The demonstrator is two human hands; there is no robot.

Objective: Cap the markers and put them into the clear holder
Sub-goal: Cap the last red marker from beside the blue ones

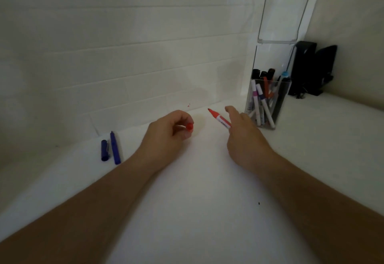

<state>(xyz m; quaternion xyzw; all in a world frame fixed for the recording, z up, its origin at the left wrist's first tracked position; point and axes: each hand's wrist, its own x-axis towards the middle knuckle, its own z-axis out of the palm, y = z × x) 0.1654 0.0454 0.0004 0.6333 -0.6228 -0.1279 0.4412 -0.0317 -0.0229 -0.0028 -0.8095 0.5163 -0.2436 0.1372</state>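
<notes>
The clear holder [268, 106] at the back right of the counter [197, 180] already has a bunch of markers standing in it, so much of the job looks done. The right hand [245, 139] has its grip closed around a red marker [219, 118], tip bare and pointing left. The left hand [166, 137] pinches the red cap [189, 127], close by but apart. A blue marker [115, 148] and blue cap [104, 150] lie separate at left, untouched.
</notes>
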